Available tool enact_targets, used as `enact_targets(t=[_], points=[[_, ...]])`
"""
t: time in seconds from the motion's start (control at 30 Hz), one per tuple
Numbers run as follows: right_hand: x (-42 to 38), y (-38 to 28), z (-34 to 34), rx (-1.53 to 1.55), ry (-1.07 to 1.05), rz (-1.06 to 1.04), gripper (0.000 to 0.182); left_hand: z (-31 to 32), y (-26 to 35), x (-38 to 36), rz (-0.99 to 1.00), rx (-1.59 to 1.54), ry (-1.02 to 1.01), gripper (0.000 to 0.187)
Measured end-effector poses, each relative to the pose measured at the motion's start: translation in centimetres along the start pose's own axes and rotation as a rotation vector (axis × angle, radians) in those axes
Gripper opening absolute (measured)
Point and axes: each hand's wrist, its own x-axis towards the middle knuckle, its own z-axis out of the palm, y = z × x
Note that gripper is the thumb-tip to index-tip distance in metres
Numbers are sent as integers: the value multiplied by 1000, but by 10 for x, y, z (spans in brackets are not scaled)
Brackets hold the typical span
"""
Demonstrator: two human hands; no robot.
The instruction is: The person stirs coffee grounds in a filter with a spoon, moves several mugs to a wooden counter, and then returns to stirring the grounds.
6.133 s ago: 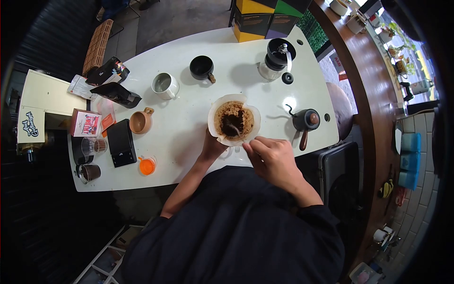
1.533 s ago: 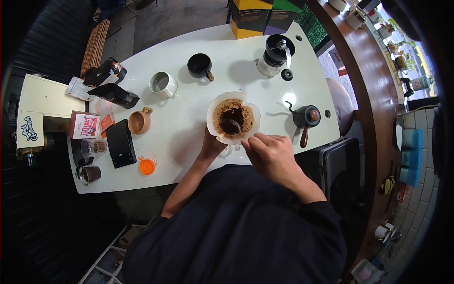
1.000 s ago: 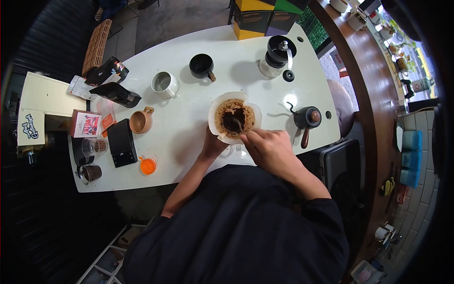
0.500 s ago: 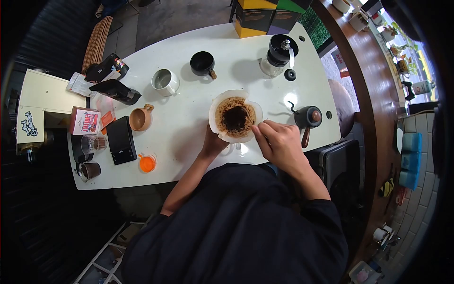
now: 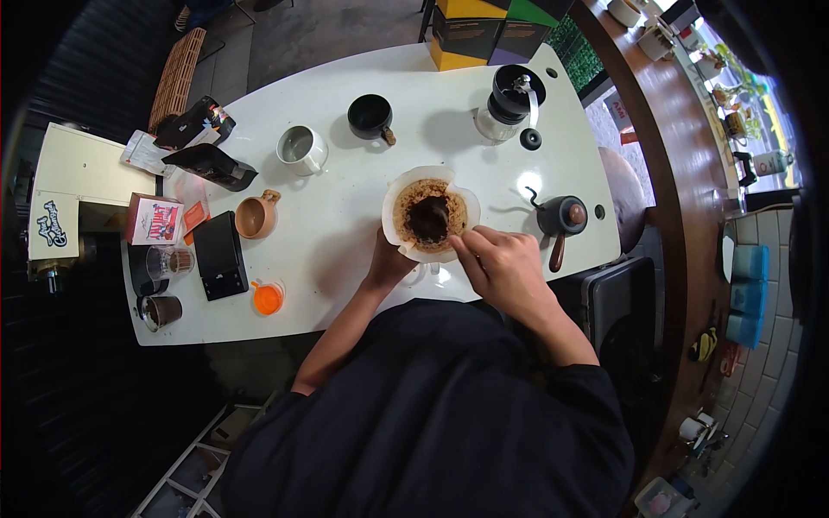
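Note:
A white paper filter (image 5: 471, 200) stands open in front of me, with wet coffee grounds (image 5: 427, 223) dark in the middle and foamy brown round the side. My left hand (image 5: 393, 257) is closed against the near left side of the coffee dripper under the filter, its fingers mostly hidden. At the filter's near right rim, my right hand (image 5: 505, 266) is closed in a pinch. Whatever it pinches reaches toward the grounds and is too small to make out. Part of a clear glass vessel (image 5: 434, 269) shows below the filter.
Right of the filter stands a black gooseneck kettle (image 5: 563, 216); behind it, a hand grinder (image 5: 518, 93). Black (image 5: 370, 114), white (image 5: 300, 150) and tan (image 5: 256, 217) cups stand to the left, near a black scale (image 5: 223, 257) and an orange cup (image 5: 268, 299).
My right hand has shifted slightly left and nearer to me along the filter's rim. The dark middle of the grounds looks stirred. My left hand stays in place.

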Motion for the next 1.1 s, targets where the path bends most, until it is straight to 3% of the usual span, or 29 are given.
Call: enact_targets(t=[0.17,0.37,0.43,1.1], points=[[0,-3,-2,-58,68,24,28,0,-4,0,3,10,-19,49],[-3,-16,-8,90,-23,32,30,-1,-5,-1,53,46,-8,50],[-2,-18,-14,94,-30,34,29,-1,-4,-2,-24,6,3,50],[6,7,-11,57,-3,113,27,1,0,-1,-36,-23,-18,51]])
